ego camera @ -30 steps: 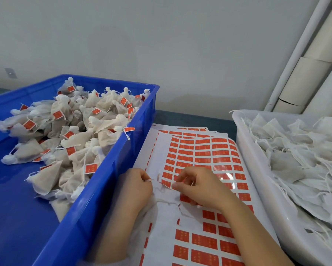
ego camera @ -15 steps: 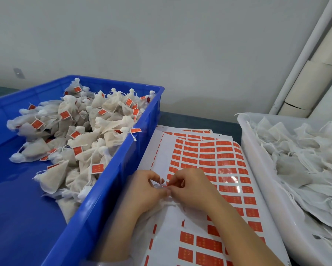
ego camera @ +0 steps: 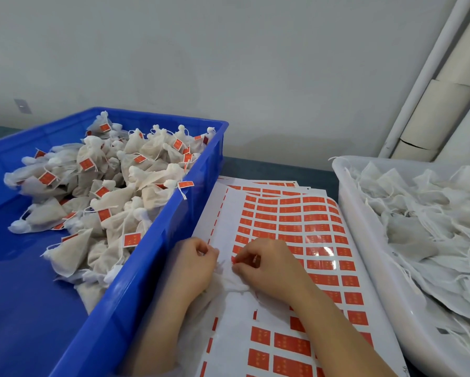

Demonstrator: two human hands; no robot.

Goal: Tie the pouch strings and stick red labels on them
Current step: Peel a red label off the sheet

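Observation:
A white mesh pouch (ego camera: 235, 284) lies on the label sheets between my hands, mostly hidden under them. My left hand (ego camera: 194, 265) pinches the pouch's string at its fingertips. My right hand (ego camera: 269, 265) pinches a small red label (ego camera: 235, 259) against the string, fingertips almost touching the left hand's. Sheets of red labels (ego camera: 296, 221) cover the table under both hands.
A blue crate (ego camera: 152, 257) at left holds several tied pouches (ego camera: 106, 186) with red labels. A white tub (ego camera: 369, 257) at right is full of untied white pouches (ego camera: 424, 227). Wall and pipes stand behind.
My hands came together from apart, then spread slightly. The right hand now presses a red label at the string. The camera view shifted a little left.

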